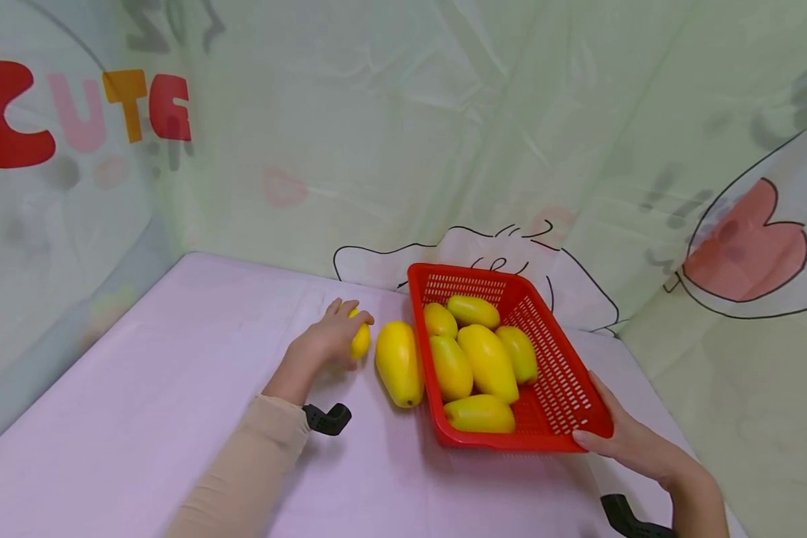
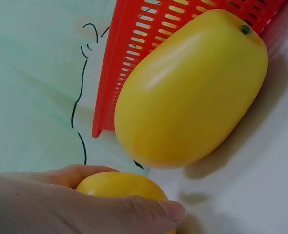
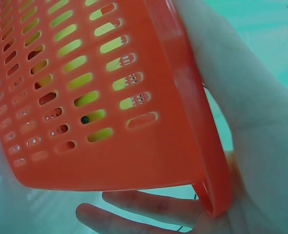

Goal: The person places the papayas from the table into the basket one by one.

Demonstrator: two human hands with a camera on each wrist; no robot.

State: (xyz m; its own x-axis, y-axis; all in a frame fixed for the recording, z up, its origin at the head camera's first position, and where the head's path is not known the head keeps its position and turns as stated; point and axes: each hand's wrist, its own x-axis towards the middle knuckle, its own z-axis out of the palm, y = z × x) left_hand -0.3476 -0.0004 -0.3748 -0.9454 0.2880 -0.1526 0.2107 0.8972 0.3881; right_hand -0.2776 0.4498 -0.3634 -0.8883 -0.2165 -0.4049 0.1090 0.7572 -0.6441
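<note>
My left hand [image 1: 328, 335] holds a small yellow mango [image 1: 360, 344] over the table, left of the basket. In the left wrist view the thumb lies across this mango [image 2: 122, 184], and the hand hides much of it. Between that hand and the basket lies a larger yellow mango [image 1: 399, 362], close against the basket's left wall. My right hand [image 1: 635, 441] grips the red plastic basket [image 1: 545, 442] at its near right corner, thumb over the rim, fingers outside and below in the right wrist view. Several yellow and greenish mangoes [image 1: 487, 362] lie inside the basket.
A pale pink cloth covers the table [image 1: 141, 388]. Behind it hangs a light green printed curtain [image 1: 376, 149] with cartoon drawings and coloured letters, close to the basket's far edge. Black wrist mounts [image 1: 327, 419] sit on both wrists.
</note>
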